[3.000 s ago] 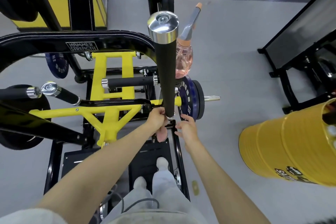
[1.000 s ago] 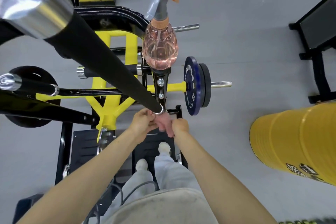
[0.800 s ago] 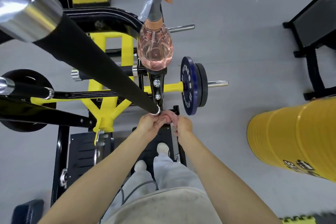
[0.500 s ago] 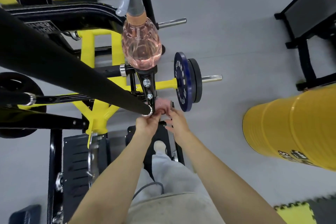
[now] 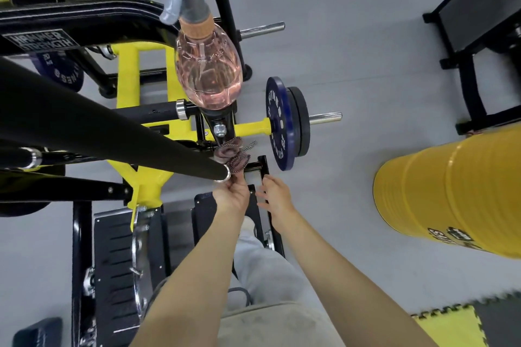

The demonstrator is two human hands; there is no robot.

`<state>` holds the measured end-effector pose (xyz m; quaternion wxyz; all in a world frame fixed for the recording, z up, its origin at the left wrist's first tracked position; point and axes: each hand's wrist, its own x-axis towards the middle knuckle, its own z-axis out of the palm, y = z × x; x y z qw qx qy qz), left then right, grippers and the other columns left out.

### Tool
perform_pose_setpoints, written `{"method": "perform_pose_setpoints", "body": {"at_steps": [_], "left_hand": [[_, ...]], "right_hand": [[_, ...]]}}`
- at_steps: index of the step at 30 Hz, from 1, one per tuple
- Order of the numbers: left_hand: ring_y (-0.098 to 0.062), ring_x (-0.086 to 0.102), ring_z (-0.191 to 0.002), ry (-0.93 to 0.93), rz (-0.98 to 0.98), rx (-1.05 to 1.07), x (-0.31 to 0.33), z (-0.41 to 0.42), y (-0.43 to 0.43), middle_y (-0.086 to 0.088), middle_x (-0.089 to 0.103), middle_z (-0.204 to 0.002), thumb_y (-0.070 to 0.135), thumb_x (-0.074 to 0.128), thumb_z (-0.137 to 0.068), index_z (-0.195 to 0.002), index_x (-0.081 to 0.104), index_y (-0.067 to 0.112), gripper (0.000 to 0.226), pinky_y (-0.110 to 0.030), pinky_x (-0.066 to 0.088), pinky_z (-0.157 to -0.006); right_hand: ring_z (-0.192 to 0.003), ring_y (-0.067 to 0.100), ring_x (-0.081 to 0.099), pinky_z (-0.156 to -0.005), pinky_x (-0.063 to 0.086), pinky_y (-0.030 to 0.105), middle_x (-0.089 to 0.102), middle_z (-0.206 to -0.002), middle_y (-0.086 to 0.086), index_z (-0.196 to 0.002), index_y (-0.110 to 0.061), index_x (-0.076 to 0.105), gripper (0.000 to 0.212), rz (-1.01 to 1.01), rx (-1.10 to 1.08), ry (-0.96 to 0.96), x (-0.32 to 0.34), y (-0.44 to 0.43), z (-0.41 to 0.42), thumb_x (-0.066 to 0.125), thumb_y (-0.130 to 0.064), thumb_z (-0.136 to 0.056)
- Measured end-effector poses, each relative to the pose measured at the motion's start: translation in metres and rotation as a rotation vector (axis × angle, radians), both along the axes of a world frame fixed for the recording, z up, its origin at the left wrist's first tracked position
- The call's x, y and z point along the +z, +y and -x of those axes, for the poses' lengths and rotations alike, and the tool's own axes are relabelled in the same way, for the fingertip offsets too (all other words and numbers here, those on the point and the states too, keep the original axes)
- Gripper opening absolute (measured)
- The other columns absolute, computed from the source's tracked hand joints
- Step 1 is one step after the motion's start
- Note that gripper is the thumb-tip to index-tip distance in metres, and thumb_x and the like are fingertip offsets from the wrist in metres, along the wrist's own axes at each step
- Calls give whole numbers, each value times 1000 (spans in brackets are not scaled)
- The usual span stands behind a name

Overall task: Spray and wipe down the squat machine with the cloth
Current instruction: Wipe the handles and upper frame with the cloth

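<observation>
The cloth (image 5: pixel 233 155), a crumpled mauve rag with dark striped folds, is bunched against the yellow-and-black squat machine (image 5: pixel 146 186) just above centre. The left hand (image 5: pixel 231 196) has its grip pinched on the rag's lower edge, and the right hand (image 5: pixel 275 191) beside it is loose-fingered, holding nothing. On the grey floor (image 5: pixel 352 51) stands a yellow drum (image 5: pixel 451 191) at 3 o'clock.

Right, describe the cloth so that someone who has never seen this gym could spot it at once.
Find the yellow squat machine frame and follow the long black handle down to its silver-ringed end. The cloth is bunched there, below the pink spray bottle, at the fingertips of the left hand. Unlike the hard metal around it, it is soft, crumpled, dusky pink with a dark striped edge.
</observation>
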<state>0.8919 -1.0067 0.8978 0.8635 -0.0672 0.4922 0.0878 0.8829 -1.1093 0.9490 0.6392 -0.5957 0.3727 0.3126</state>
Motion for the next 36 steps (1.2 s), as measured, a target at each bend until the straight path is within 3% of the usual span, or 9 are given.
{"method": "perform_pose_setpoints", "body": {"at_steps": [6, 11, 15, 17, 19, 22, 28, 33, 36], "left_hand": [[-25, 66, -47, 52, 72, -10, 21, 22, 1, -20, 59, -87, -3, 28, -99, -94, 53, -10, 27, -24, 51, -41], [-16, 64, -44, 124, -121, -218, 33, 35, 34, -12, 66, -57, -2, 29, -100, -88, 55, 0, 28, -19, 52, -44], [-16, 64, -49, 46, -382, -494, 40, 29, 64, -11, 66, -60, 2, 28, -100, -85, 53, 2, 29, -20, 53, -46], [-17, 65, -50, 37, -446, -515, 45, 28, 71, -10, 65, -61, 0, 26, -98, -84, 54, 5, 32, -22, 54, -47], [-18, 65, -56, 26, -405, -351, 46, 29, 81, -11, 65, -71, 0, 27, -99, -90, 58, 6, 33, -25, 56, -54], [-23, 62, -73, 22, -463, -306, 51, 32, 101, -15, 64, -87, 1, 29, -99, -98, 56, 7, 28, -33, 55, -72], [-25, 56, -67, 104, -1090, -908, 78, 50, 138, -11, 57, -78, 3, 38, -96, -89, 52, 13, 20, -35, 46, -61], [-20, 43, -63, -48, -1088, -1120, 97, 68, 168, -8, 45, -71, -6, 32, -81, -84, 52, 11, 26, -30, 32, -56], [-16, 48, -60, -149, -1033, -1178, 116, 76, 173, -6, 49, -72, 1, 38, -77, -85, 55, 10, 21, -26, 35, -53]], "right_hand": [[-78, 11, 52, -60, 37, 21, 56, -94, 1, -116, -19, 53, 23, -11, 48, -77, 7, 19, -14, 46, -11, -96], [-83, 14, 56, -67, 41, 21, 61, -92, 4, -96, -15, 58, 17, -57, 84, -109, 16, 47, -14, 44, -5, -94], [-85, 18, 58, -69, 45, 28, 63, -95, 7, -82, -19, 56, 19, 3, 46, -40, 7, 50, -4, 46, -7, -92], [-83, 20, 60, -64, 46, 27, 63, -95, 10, -90, -13, 57, 15, 16, 91, 29, 3, 49, 2, 45, -5, -92], [-91, 23, 59, -80, 52, 31, 61, -94, 17, -115, 1, 57, 26, 21, 147, 112, 3, 47, 4, 42, -6, -96], [-116, 20, 55, -113, 30, 38, 45, -141, 25, -143, 2, 36, 43, -40, 252, 244, 11, 46, 4, 31, -9, -101], [-109, 23, 60, -92, 49, 34, 59, -125, 14, -133, -5, 48, 38, 39, 532, 194, 30, 65, 12, 49, -19, -98], [-130, 21, 42, -95, 42, 35, 42, -145, 3, -146, -23, 33, 66, -26, 731, 7, 49, 92, 21, 65, -33, -89], [-115, 14, 52, -88, 47, 28, 49, -136, 0, -142, -20, 39, 66, -103, 753, -33, 64, 101, 21, 70, -35, -85]]}}
